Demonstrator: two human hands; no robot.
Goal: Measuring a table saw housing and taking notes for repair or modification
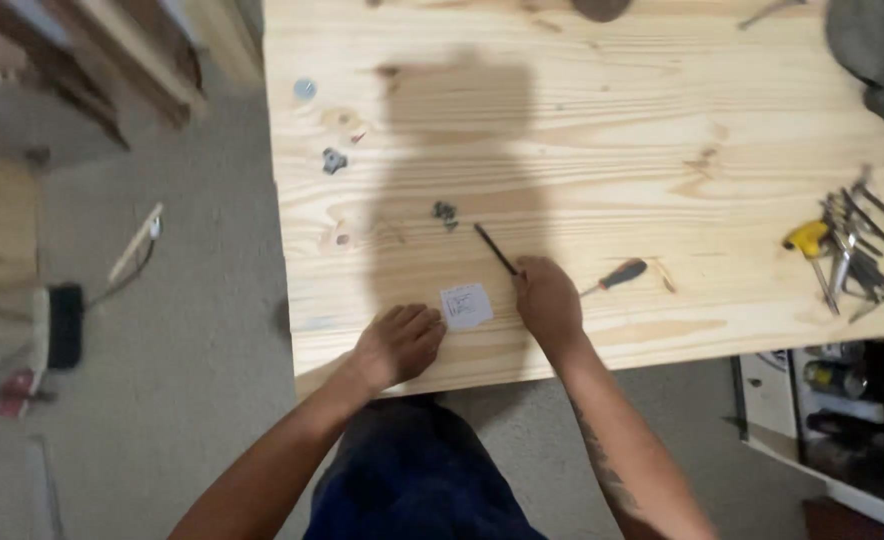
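Observation:
On the pale wooden tabletop (612, 130), my right hand (547, 298) grips a thin dark pencil-like stick (493, 246) that slants up and to the left from my fingers. My left hand (400, 343) rests palm down near the table's front edge, fingers curled, holding nothing. A small white paper note (466, 305) lies flat between the two hands, just touching my left fingertips. A screwdriver with a black and red handle (619, 276) lies right of my right hand.
A small dark screw cluster (446, 212), a dark knob (334, 160) and a round silver disc (305, 89) lie toward the table's left. Several metal tools with a yellow-handled one (810, 238) sit at the right edge. Grey cloth (882, 55) is at top right. Carpet lies left.

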